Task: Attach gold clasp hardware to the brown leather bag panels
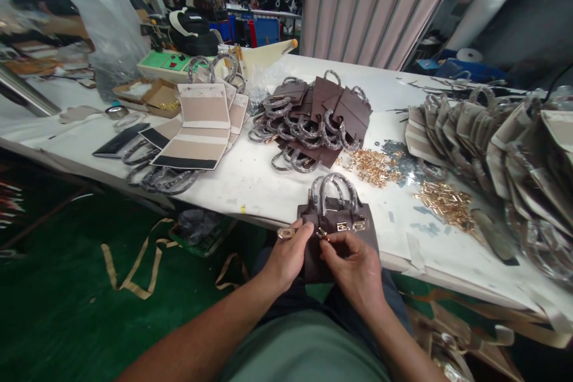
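A small dark brown handbag [342,212] with plastic-wrapped handles rests at the table's front edge, its lower part over my lap. Its left side is gripped by my left hand [289,259], thumb on top. Beside that thumb, a strap end with a gold plate [286,233] sticks out to the left. My right hand [358,265] pinches a small gold metal fitting [322,234] against the bag's front. A square gold fitting [342,227] and another gold plate [359,225] sit to its right. My left fingers are partly hidden behind the bag.
Brown bag pieces [342,113] with wrapped handles are piled ahead. Loose gold hardware [376,167] and a second heap [445,203] lie to the right, near a dark flat tool [495,236]. Beige bag pieces [465,131] stand at right; more beige panels [197,143] lie left.
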Tool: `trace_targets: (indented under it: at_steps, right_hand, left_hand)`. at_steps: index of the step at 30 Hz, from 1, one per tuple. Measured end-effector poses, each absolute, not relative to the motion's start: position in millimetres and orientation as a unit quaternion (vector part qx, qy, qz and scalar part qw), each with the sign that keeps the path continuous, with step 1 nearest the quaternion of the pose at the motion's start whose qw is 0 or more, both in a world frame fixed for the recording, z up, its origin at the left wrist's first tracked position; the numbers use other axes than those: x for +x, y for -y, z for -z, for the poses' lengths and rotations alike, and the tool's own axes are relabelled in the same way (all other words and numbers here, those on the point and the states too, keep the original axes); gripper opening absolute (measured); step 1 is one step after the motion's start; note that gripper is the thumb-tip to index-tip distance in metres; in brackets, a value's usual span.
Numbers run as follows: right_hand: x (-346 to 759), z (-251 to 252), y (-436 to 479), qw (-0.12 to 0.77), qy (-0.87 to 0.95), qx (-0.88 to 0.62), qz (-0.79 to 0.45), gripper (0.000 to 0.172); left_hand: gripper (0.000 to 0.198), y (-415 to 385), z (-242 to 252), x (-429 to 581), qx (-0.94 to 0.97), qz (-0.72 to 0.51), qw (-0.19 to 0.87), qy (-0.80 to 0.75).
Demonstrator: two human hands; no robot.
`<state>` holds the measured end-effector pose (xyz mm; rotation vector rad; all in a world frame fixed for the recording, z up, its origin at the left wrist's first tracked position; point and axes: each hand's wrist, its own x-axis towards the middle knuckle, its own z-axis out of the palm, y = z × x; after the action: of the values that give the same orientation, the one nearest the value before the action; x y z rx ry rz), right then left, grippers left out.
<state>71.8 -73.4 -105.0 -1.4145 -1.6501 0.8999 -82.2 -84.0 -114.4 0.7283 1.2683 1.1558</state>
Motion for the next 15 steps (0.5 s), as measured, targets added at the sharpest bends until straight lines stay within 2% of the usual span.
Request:
trace_targets:
  at_steps: [7,15]
  right_hand:
    - [75,97,80,0.378,0.639,-0.557,-0.373,0.026]
    - [76,88,78,0.379,0.678,-0.545,-0.314,0.024]
  left_hand:
    - [0.041,85,104,-79,0.362,-0.494,0.578,-0.539]
    - [0.033,88,85,-69,0.424,-0.483,0.512,-0.570]
